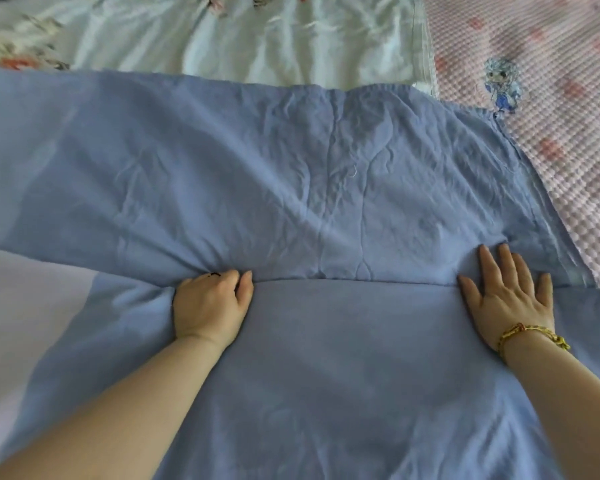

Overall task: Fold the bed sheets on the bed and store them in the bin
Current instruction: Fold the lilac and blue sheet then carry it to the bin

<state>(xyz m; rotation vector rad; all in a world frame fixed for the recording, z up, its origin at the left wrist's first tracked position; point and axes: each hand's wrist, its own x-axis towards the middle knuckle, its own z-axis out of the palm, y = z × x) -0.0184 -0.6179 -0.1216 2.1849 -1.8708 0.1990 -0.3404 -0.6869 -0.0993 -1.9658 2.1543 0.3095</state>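
left hand (210,306): fingers (226,277) curling tight, gripping a bunched fold of the plain blue cotton bed sheet (291,174). right hand (510,299): fingers (507,261) lying wide and flat, pressing down on the same fold line, with a gold chain bracelet (530,336) sitting on that wrist. Blue sheet is lying spread across the bed, centre. white floral sheet (222,36) is lying far, pink bobbled blanket (551,150) lying right.

Single wide-angle view from my head, facing forward and down, close above the wrinkled blue cotton bed sheet (326,174)
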